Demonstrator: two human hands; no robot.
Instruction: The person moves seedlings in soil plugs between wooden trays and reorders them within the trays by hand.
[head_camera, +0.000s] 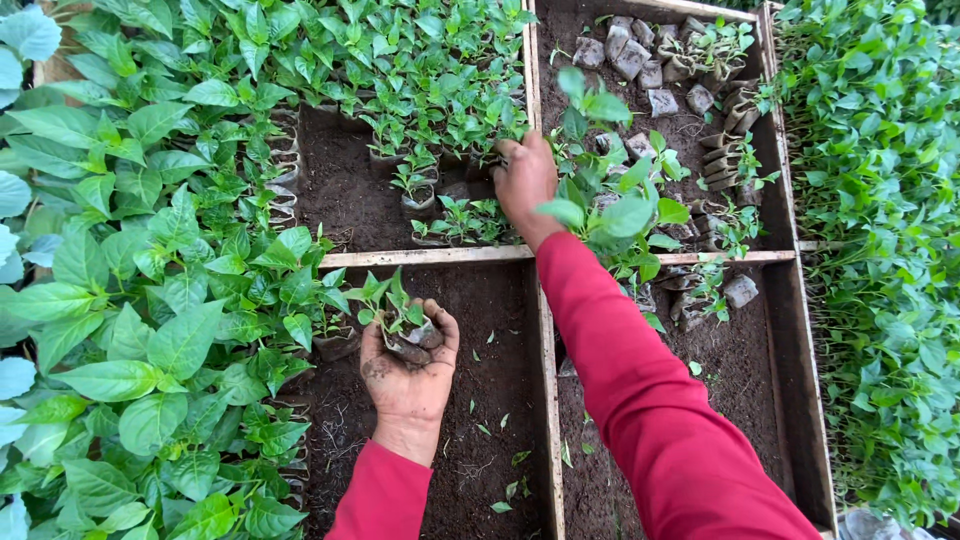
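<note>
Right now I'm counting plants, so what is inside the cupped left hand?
The left hand cradles a small leafy seedling in a soil-filled pot. The pot's base and roots are hidden by the fingers and soil.

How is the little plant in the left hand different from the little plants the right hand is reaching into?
The seedling in the left hand is lifted off the soil, alone; the seedlings by the right hand stand packed in a cluster. The held one shows its soil plug; the cluster's plugs are mostly hidden by leaves. Both are small, green and leafy.
</note>
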